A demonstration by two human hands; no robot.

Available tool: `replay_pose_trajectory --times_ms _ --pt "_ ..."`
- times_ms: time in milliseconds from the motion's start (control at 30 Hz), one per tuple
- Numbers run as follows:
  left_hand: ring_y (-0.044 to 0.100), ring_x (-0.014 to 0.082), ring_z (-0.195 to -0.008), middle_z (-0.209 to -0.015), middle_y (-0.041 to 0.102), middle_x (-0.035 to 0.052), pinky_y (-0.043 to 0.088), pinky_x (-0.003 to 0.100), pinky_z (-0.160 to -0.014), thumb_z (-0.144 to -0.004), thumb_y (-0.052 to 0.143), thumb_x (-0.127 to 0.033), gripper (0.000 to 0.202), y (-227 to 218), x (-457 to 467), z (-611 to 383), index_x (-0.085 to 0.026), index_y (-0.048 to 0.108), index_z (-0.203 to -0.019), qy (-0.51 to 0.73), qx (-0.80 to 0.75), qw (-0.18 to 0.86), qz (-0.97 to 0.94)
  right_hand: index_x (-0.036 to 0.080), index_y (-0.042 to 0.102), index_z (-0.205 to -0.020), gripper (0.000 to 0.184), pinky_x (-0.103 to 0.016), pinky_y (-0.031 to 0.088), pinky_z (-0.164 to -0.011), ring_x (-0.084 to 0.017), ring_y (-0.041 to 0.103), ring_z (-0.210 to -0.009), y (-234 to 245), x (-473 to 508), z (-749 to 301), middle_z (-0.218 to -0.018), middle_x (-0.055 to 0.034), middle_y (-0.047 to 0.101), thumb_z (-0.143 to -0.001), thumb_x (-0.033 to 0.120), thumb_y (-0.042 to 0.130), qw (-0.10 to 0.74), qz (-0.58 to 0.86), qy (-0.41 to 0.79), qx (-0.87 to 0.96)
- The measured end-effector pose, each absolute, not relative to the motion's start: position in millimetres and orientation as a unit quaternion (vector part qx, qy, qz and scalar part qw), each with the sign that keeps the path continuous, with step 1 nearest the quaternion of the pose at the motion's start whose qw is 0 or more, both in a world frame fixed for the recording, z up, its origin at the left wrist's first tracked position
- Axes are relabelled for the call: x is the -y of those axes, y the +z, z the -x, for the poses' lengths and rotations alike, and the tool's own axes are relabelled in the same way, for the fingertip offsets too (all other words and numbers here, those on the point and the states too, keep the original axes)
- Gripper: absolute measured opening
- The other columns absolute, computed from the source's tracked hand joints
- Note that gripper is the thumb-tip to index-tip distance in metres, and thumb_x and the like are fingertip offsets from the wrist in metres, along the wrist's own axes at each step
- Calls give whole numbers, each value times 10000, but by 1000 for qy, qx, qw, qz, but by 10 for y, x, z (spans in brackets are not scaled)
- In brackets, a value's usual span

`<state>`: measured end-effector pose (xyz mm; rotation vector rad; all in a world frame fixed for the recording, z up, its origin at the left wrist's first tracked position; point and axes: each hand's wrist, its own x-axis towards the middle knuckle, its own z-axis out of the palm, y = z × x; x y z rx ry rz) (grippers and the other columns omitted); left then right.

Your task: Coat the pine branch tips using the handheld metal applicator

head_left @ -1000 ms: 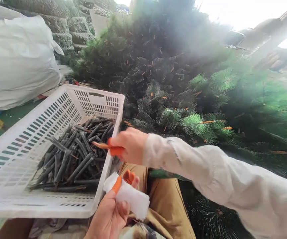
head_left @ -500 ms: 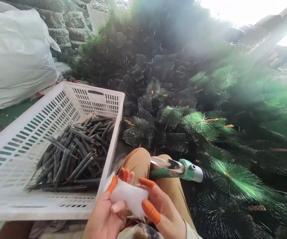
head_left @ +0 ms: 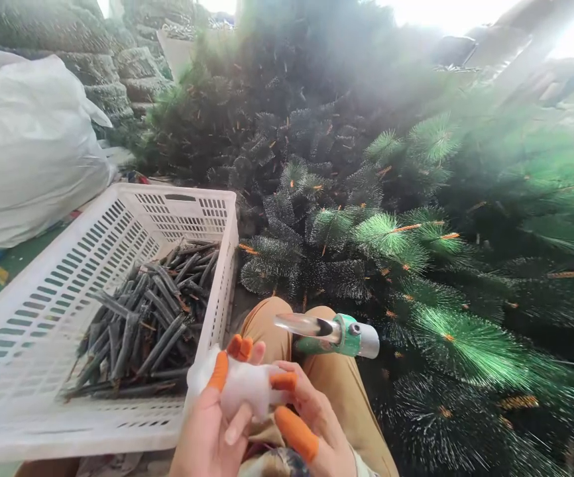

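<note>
A soft white wad (head_left: 244, 391) sits between my hands above my lap; whether it is fluffy stuffing or thin film I cannot tell. My left hand (head_left: 212, 411), with orange covers on some fingertips, is closed around its left part. The fingers of my right hand (head_left: 314, 424) curl onto its right end, while that hand's orange-covered thumb stands a little apart. Just beyond the hands, a metal tube with a long cut-open side and a green-painted collar (head_left: 349, 334) lies across my knees.
To the left stands a white slatted plastic crate (head_left: 232, 258) holding many dark stick-like pieces (head_left: 152, 318). Green artificial pine branches (head_left: 386, 232) crowd the front and right. A large white sack (head_left: 28, 146) bulges at the far left, near stacked bundles (head_left: 103, 99).
My right fingers have closed in on the wad's right end, and the wad's shape has shifted, bulging more at the left. The view has moved slightly.
</note>
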<state>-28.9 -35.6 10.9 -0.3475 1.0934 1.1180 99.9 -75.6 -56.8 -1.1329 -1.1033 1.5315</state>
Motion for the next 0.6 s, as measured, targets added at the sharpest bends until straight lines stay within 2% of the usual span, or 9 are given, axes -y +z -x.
replay_pose_trajectory --times_ms 67,133,200,233,300,333,433,500,600 --pt "515 56 -374 -967 719 138 405 126 -303 -937 420 -184 290 100 375 226 -157 570 -1183 496 -513 690 121 201 644 -993 451 -354 443 -841 -243 554 -967 -465 700 -994 -1108 -97 548 -744 576 637 447 484 592 465" --pt "585 91 -449 -969 729 127 538 205 -447 -925 468 -217 312 97 390 150 -189 558 -1222 489 -531 684 99 190 625 -874 431 -357 437 -825 -235 552 -908 -353 620 -951 -1001 -76 555 -663 557 704 446 527 561 456" --pt "617 122 -498 -920 735 119 506 187 -402 -914 488 -224 340 99 393 82 -204 544 -1249 492 -532 684 78 186 585 -723 371 -357 424 -789 -225 532 -851 -265 549 -913 -908 -59 546 -633 522 715 428 552 560 445" --pt "590 110 -461 -896 735 118 430 146 -330 -912 486 -214 343 101 389 58 -202 544 -1250 497 -527 687 65 185 580 -684 346 -355 419 -776 -226 524 -846 -240 525 -907 -896 -60 546 -637 502 708 421 555 569 437" --pt "472 57 -344 -865 733 120 272 102 -245 -914 466 -184 314 106 373 38 -181 578 -1207 500 -520 691 51 181 608 -677 304 -343 416 -744 -226 518 -847 -242 510 -934 -914 -70 551 -659 473 689 421 547 586 424" --pt "414 33 -305 -873 732 129 244 95 -235 -920 446 -174 289 110 364 43 -164 605 -1161 499 -518 692 55 179 629 -704 293 -341 416 -744 -229 519 -857 -269 517 -965 -929 -73 547 -667 464 687 426 543 586 425" --pt "324 1 -255 -872 729 156 227 95 -217 -921 431 -166 243 110 353 95 -109 665 -959 483 -522 698 79 180 641 -728 317 -350 407 -755 -229 515 -855 -417 569 -1090 -904 -70 524 -701 494 675 442 554 547 445" --pt "407 29 -302 -852 723 159 255 98 -224 -896 470 -124 204 94 368 132 -91 671 -886 485 -511 707 69 184 640 -710 349 -360 403 -778 -227 513 -854 -522 608 -1167 -874 -66 524 -723 532 662 445 567 518 461" --pt "485 43 -391 -853 719 134 401 109 -323 -828 530 -4 192 50 407 158 -88 679 -914 490 -485 723 48 188 648 -728 417 -368 416 -788 -224 524 -853 -618 663 -1247 -886 -74 544 -740 604 631 443 560 511 478"
